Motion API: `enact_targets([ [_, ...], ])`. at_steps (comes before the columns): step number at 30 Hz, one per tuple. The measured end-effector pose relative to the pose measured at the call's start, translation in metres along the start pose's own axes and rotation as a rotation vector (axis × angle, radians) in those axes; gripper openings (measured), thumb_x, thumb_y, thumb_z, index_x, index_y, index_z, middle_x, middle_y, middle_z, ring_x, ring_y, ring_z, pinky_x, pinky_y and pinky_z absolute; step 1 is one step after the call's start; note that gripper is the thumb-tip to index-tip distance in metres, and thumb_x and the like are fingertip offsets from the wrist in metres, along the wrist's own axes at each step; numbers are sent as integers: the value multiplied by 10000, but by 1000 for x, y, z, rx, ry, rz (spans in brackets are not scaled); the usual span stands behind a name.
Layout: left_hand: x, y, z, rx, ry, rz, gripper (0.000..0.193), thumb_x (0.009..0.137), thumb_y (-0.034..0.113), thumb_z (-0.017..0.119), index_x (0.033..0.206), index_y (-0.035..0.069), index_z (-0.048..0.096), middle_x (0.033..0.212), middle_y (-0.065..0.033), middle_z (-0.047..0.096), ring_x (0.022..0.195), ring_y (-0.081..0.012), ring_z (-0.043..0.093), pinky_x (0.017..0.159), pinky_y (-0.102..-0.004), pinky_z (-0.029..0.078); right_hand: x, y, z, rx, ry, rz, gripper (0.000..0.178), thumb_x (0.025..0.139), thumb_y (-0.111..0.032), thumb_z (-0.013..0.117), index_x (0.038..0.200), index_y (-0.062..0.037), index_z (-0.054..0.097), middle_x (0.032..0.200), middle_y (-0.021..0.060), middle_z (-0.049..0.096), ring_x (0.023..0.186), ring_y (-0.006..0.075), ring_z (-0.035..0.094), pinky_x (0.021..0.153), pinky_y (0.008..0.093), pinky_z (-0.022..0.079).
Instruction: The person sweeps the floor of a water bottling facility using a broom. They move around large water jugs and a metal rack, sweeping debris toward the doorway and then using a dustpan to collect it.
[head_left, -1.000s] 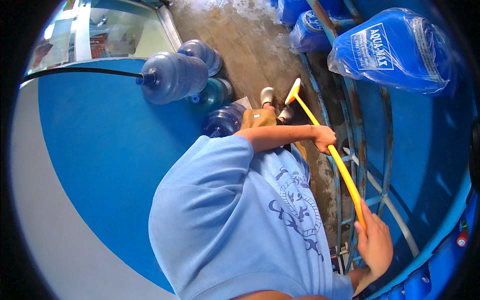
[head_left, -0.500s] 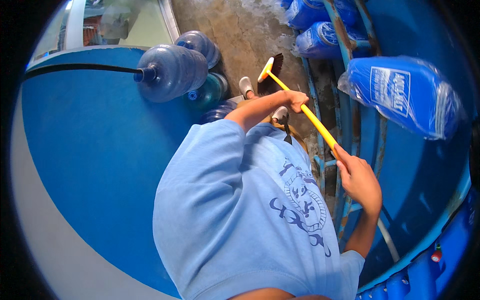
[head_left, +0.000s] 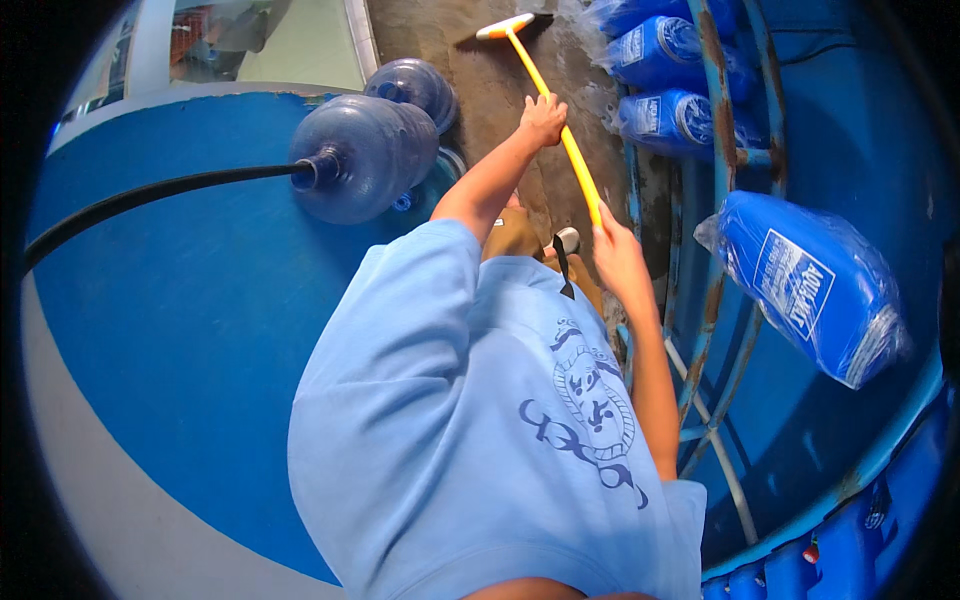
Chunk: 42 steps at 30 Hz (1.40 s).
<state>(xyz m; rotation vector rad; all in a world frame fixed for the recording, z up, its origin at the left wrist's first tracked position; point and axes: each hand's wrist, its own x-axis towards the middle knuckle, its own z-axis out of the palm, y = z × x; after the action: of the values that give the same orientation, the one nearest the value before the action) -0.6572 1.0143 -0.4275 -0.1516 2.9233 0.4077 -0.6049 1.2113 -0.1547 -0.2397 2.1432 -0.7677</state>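
A push broom (head_left: pixel 531 70) with a yellow handle, an orange-and-white head and dark bristles reaches away from me over the wet concrete floor. My left hand (head_left: pixel 544 120) is wrapped round the handle partway down, nearer the head. Closed on the handle's upper end is my right hand (head_left: pixel 619 255), closer to my body. The bristles appear to rest on the floor at the top of the view. One of my shoes (head_left: pixel 567 240) shows beneath my arms; the other is mostly hidden.
Large clear water bottles (head_left: pixel 362 158) stand to the left by a blue wall (head_left: pixel 180 260), a black hose (head_left: pixel 150 200) running into one mouth. On the right are a rusty blue metal rack (head_left: pixel 722 130) and plastic-wrapped blue containers (head_left: pixel 810 285). A glass pane (head_left: pixel 300 45) lies far left.
Both hands have pushed the broom farther forward and slightly left. My right arm has stretched out away from my body, and the whole view has shifted.
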Motion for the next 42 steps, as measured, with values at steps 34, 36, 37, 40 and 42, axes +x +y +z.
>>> enact_targets([
  [34, -44, 200, -79, -497, -495, 848, 191, 665, 159, 677, 842, 90, 691, 784, -153, 676, 795, -357, 658, 685, -462, 531, -211, -73, -158, -210, -175, 189, 281, 848, -36, 558, 1126, -57, 593, 885, 165, 565, 803, 333, 595, 729, 396, 475],
  [36, -19, 165, -72, -529, -469, 848, 196, 663, 163, 680, 848, 100, 691, 790, -148, 676, 802, -361, 653, 689, -469, 526, -181, -78, -145, -179, -144, 184, 291, 850, -18, 541, 1128, -77, 603, 918, 154, 572, 820, 312, 604, 712, 374, 490],
  [37, -8, 141, -65, -499, -447, 818, 191, 665, 155, 675, 848, 101, 691, 801, -148, 676, 809, -362, 650, 694, -471, 523, -155, -74, -132, -157, -132, 106, 294, 849, -20, 545, 1130, -83, 603, 921, 157, 574, 828, 324, 602, 726, 376, 488],
  [40, 21, 60, -45, -453, -383, 677, 145, 678, 135, 657, 819, 113, 682, 804, -137, 670, 824, -356, 647, 715, -468, 519, -79, -66, -91, -131, -130, 14, 326, 831, -24, 571, 1143, -112, 604, 956, 186, 593, 884, 378, 588, 804, 389, 469],
  [42, 41, 15, -38, -460, -230, 631, 104, 683, 170, 645, 777, 132, 667, 789, -107, 651, 856, -333, 638, 761, -444, 511, -40, -71, -75, -141, -71, -105, 464, 842, -18, 553, 1300, -79, 505, 1081, 202, 607, 944, 345, 611, 844, 368, 469],
])
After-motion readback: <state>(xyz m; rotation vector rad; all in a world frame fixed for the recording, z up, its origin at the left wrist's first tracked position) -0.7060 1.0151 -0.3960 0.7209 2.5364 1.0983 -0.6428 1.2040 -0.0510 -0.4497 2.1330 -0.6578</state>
